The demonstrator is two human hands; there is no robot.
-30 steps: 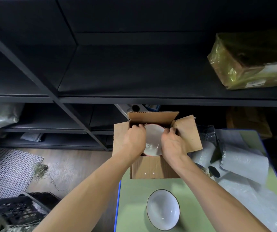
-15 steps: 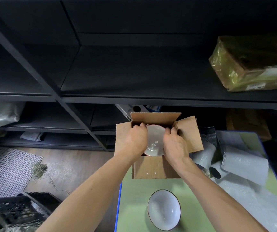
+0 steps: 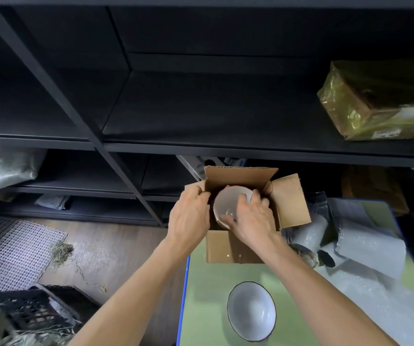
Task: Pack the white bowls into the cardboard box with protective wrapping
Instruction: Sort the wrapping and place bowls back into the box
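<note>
Inside the cardboard box point(image 3: 228, 248), the right hand point(image 3: 250, 218) grips a white bowl point(image 3: 227, 203).

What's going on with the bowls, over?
Left hand grips cardboard box flap. Right hand holds first bowl inside box. Second bowl bare on table, bubble wrap alongside. Nothing blocking.

One wide-angle camera sitting on the person's head, looking forward and down, hanging close over the green table point(image 3: 208, 308), cardboard box point(image 3: 228, 248) lying just above centre, black shelving point(image 3: 201, 108) filling twelve o'clock, wooden floor point(image 3: 116, 245) showing at eight o'clock
</note>
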